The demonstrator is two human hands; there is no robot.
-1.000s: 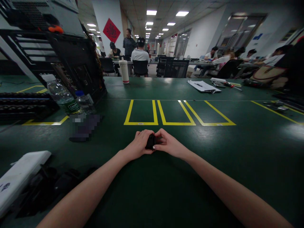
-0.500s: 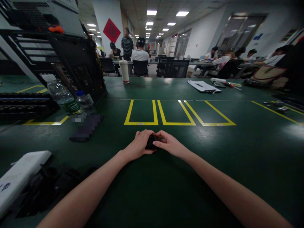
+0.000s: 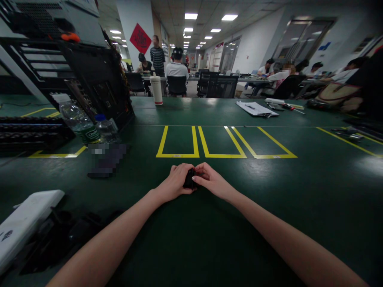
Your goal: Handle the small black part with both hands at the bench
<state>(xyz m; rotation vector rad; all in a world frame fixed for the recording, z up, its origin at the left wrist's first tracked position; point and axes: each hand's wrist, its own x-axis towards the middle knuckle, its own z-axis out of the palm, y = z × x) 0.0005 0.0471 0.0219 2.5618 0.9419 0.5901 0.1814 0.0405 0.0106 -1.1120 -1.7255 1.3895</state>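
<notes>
A small black object [image 3: 189, 180] is between my two hands, low over the green table [image 3: 209, 239]; its kind cannot be made out. My left hand [image 3: 177, 180] is closed around its left side, fingers over the top and thumb below. From the right, my right hand [image 3: 211, 180] has its fingers curled and thumb tip against the object's right side. Much of the object is hidden by the fingers. Just beyond the hands, yellow tape outlines [image 3: 177, 156] mark the table.
On the left stand a black computer case [image 3: 104, 91], a large plastic bottle [image 3: 77, 119] and a smaller blue-capped one [image 3: 106, 129]. Nearer lie a white box-like object [image 3: 30, 217] and dark parts [image 3: 66, 231]. A white cup [image 3: 156, 91] and a clipboard [image 3: 255, 108] are at the back.
My right hand has shifted very slightly on the black object. My left hand keeps its hold. In the background, a standing person in stripes has moved a little left.
</notes>
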